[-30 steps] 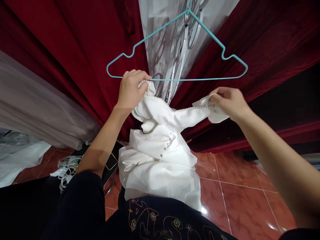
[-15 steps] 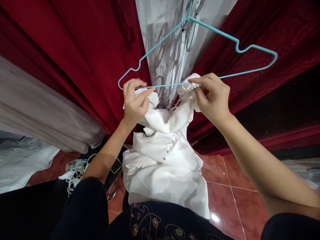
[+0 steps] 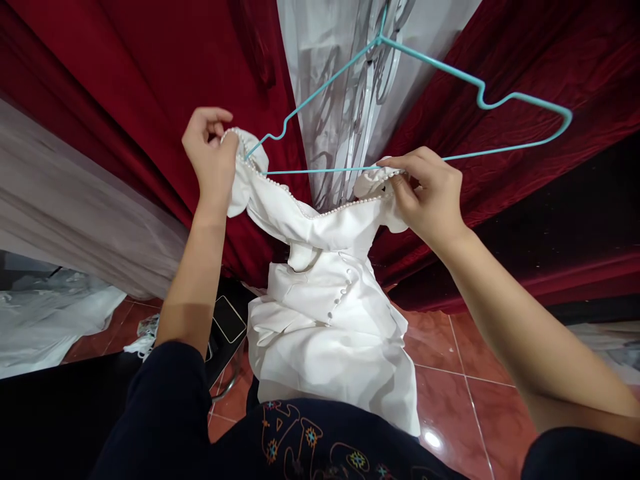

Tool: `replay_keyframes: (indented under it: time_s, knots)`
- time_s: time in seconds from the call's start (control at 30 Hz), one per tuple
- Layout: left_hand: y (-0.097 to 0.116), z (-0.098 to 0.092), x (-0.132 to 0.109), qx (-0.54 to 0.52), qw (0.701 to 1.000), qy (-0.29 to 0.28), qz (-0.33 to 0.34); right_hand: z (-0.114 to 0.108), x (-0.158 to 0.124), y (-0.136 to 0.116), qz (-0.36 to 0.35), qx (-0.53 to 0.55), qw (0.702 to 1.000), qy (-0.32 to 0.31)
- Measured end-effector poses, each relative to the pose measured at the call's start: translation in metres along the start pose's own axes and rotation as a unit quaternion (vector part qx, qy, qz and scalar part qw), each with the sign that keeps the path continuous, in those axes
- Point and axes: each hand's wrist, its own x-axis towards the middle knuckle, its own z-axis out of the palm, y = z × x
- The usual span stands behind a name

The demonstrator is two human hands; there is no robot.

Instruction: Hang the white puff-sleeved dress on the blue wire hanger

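Note:
A white dress (image 3: 330,313) with a pearl-trimmed neckline and a row of small buttons hangs in front of me. My left hand (image 3: 209,155) is closed on its left shoulder, lifted up beside the left end of a turquoise wire hanger (image 3: 430,63). My right hand (image 3: 425,190) pinches the right shoulder of the dress against the hanger's bottom bar. The hanger tilts, its right end higher, and its hook runs out of view at the top.
Dark red velvet curtains (image 3: 125,80) hang on both sides of a white sheer patterned panel (image 3: 340,100). Grey cloth (image 3: 75,207) drapes at the left. White fabric (image 3: 45,320) and a tangle of white cables (image 3: 145,333) lie on the glossy red tiled floor (image 3: 475,407).
My left hand has pulled the dress's left shoulder up and outward to the hanger's left end. The neckline has stretched wide. My right hand has stayed at the bottom bar.

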Motion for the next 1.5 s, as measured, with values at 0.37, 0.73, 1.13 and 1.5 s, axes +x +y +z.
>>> replay_keyframes:
  time_s: [0.37, 0.73, 1.13, 1.5]
  knots:
    - [0.015, 0.055, 0.02, -0.081, 0.978, -0.187, -0.042, 0.009, 0.001, 0.001, 0.049, 0.034, 0.998, 0.027]
    - [0.063, 0.05, -0.059, 0.017, 0.933, -0.298, 0.202, 0.018, 0.003, 0.001, 0.05, 0.042, 0.996, 0.057]
    - [0.077, 0.058, -0.067, 0.036, 0.929, -0.365, 0.04, -0.049, -0.003, 0.062, -0.014, -0.021, 0.938, 0.345]
    - [0.088, 0.059, -0.07, 0.104, 0.921, -0.372, 0.056, -0.085, 0.043, 0.105, 0.217, -0.08, 0.928, 0.293]
